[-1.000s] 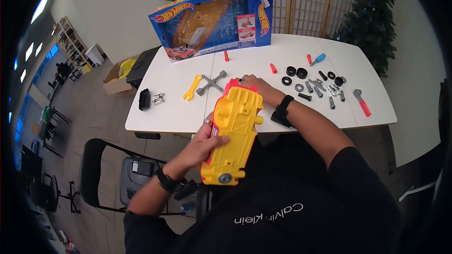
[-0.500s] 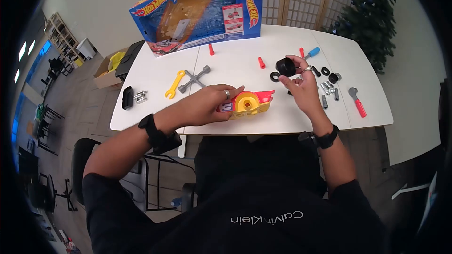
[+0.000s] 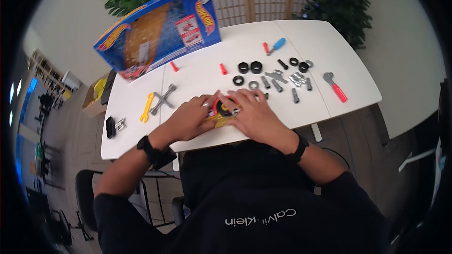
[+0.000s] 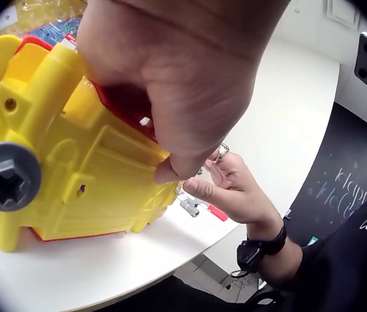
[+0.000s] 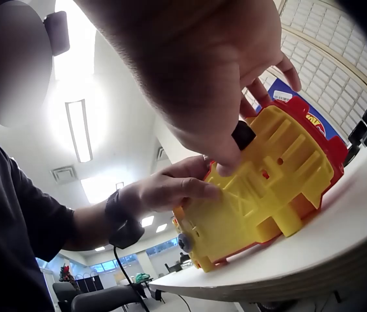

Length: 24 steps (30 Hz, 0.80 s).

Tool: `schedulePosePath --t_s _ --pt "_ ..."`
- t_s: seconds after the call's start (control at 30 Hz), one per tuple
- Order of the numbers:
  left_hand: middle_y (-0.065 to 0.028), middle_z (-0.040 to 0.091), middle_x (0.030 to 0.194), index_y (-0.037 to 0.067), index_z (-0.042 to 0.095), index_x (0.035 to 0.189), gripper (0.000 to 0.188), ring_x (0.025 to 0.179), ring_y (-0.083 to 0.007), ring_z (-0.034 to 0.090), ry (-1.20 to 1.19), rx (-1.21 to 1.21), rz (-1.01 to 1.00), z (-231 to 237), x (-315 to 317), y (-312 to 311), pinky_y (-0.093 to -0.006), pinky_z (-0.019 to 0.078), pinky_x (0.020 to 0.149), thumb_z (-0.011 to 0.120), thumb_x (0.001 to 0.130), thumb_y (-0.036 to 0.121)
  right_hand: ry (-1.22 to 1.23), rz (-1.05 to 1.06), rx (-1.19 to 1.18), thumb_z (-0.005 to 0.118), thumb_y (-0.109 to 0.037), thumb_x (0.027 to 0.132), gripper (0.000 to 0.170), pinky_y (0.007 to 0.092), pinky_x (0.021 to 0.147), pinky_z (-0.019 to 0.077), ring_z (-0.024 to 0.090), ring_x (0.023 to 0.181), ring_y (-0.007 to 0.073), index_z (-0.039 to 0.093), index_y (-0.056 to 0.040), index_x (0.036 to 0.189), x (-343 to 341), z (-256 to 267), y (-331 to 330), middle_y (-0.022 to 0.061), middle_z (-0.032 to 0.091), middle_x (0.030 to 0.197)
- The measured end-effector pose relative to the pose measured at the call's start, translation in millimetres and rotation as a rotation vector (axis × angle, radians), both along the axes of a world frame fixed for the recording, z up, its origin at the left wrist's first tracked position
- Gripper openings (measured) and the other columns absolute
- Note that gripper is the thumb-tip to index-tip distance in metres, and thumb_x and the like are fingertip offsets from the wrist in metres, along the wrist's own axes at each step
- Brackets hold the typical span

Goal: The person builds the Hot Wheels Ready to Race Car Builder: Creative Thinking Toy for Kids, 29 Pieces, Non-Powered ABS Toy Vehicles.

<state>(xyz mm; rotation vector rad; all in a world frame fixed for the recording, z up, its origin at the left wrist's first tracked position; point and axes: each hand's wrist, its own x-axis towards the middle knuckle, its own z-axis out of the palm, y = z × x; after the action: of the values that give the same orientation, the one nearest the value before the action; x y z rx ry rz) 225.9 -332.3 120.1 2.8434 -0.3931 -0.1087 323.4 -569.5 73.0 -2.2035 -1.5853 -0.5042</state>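
Observation:
A red and yellow toy car (image 3: 219,122) stands on its side near the table's front edge, its yellow underside facing the person. My left hand (image 3: 188,116) grips the body, with the thumb on the underside in the left wrist view. A black wheel (image 3: 224,108) sits in the upper wheel well, around a yellow centre. My right hand (image 3: 259,118) holds this wheel, fingers over the top and thumb against the underside in the right wrist view. Its fingers partly hide the wheel. At the other end of the underside shows a grey bolt head (image 4: 8,177).
Black tyres (image 3: 255,67), grey bolts (image 3: 277,85) and a red-handled ratchet (image 3: 336,89) lie to the right. A blue screwdriver (image 3: 278,45) is farther back. A yellow wrench (image 3: 147,108) and grey cross wrench (image 3: 163,99) lie left. The blue box (image 3: 165,35) stands behind.
My right hand has come from over the loose parts to the car, and a black wheel now sits in its well. The car was first held up off the table, then lowered and turned.

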Motion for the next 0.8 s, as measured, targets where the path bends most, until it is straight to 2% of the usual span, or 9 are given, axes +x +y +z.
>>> schedulePosePath --t_s 0.07,0.13,0.2,0.27,0.3,0.37,0.53,0.67,0.8 --pt "-0.0254 0.058 0.140 0.000 0.027 0.167 0.091 0.123 -0.0428 0.060 -0.115 0.090 -0.006 0.9 -4.9 -8.9 -0.0493 0.0496 0.104 0.068 0.096 0.039 0.061 0.029 0.000 0.074 -0.047 0.094 0.088 0.0550 0.116 0.0323 0.045 0.143 0.0331 0.037 -0.0122 0.166 1.5 -5.8 -7.0 0.0140 0.048 0.154" --pt "-0.0226 0.060 0.138 0.004 0.031 0.167 0.088 0.123 -0.0404 0.061 -0.148 0.075 0.030 -0.5 -4.5 -15.4 -0.0488 0.0497 0.104 0.067 0.097 0.043 0.089 0.077 0.052 0.074 -0.047 0.095 0.087 0.0565 0.116 0.0338 0.046 0.143 0.0351 0.036 -0.0139 0.166 11.8 5.8 -23.1 0.0157 0.050 0.152" --pt "-0.0202 0.062 0.136 0.005 0.036 0.165 0.085 0.120 -0.0389 0.062 -0.097 0.039 0.104 4.9 -4.1 -24.0 -0.0484 0.0499 0.104 0.066 0.098 0.049 0.090 -0.098 0.065 0.073 -0.043 0.098 0.079 0.0545 0.113 0.0385 0.051 0.138 0.0353 0.042 -0.0143 0.164 40.1 13.7 -37.5 0.0138 0.054 0.149" --pt "-0.0213 0.062 0.135 0.004 0.036 0.165 0.088 0.120 -0.0405 0.062 -0.111 0.058 0.122 4.9 -4.6 -33.4 -0.0487 0.0493 0.105 0.068 0.097 0.051 0.187 -0.320 0.100 0.071 -0.036 0.100 0.046 0.0487 0.104 0.0456 0.061 0.123 0.0332 0.069 -0.0079 0.136 84.9 17.2 -60.4 0.0079 0.067 0.131" --pt "-0.0223 0.063 0.134 0.004 0.037 0.164 0.091 0.121 -0.0422 0.061 -0.130 0.088 0.154 4.2 -5.3 -35.5 -0.0490 0.0488 0.106 0.070 0.096 0.053 0.194 -0.452 0.067 0.071 -0.034 0.101 0.036 0.0502 0.101 0.0466 0.062 0.122 0.0337 0.073 -0.0051 0.123 112.5 11.9 -73.2 0.0096 0.069 0.123" --pt "-0.0210 0.064 0.133 0.004 0.039 0.163 0.093 0.120 -0.0412 0.062 -0.167 0.106 0.172 -1.1 -5.8 -35.2 -0.0487 0.0486 0.105 0.071 0.094 0.058 0.211 -0.631 -0.083 0.069 -0.031 0.101 0.031 0.0527 0.095 0.0522 0.066 0.113 0.0322 0.075 -0.0106 0.124 152.3 17.7 -96.4 0.0127 0.070 0.118" --pt "-0.0175 0.067 0.129 0.006 0.051 0.155 0.093 0.119 -0.0384 0.062 -0.262 0.105 0.225 -8.2 -7.0 -37.7 -0.0492 0.0443 0.106 0.069 0.090 0.070 0.177 -0.580 -0.173 0.075 -0.023 0.096 0.030 0.0471 0.095 0.0569 0.067 0.114 0.0337 0.075 -0.0109 0.123 228.9 -0.8 -111.5 0.0123 0.069 0.114" --pt "-0.0151 0.069 0.124 0.006 0.064 0.139 0.085 0.120 -0.0362 0.061 -0.333 0.157 0.276 -13.1 -5.7 -44.0 -0.0521 0.0365 0.112 0.063 0.090 0.076 0.124 -0.532 -0.359 0.078 -0.019 0.093 0.035 0.0469 0.099 0.0557 0.064 0.123 0.0338 0.073 -0.0104 0.127 252.8 -6.6 -85.2 0.0117 0.070 0.130" --pt "-0.0115 0.070 0.122 0.008 0.065 0.137 0.075 0.115 -0.0323 0.064 -0.384 0.153 0.311 -17.6 -5.3 -41.6 -0.0505 0.0397 0.109 0.063 0.094 0.070 0.200 -0.589 -0.524 0.079 -0.019 0.090 0.033 0.0535 0.098 0.0559 0.070 0.119 0.0351 0.073 -0.0080 0.120 287.2 -18.2 -62.7 0.0128 0.074 0.123"
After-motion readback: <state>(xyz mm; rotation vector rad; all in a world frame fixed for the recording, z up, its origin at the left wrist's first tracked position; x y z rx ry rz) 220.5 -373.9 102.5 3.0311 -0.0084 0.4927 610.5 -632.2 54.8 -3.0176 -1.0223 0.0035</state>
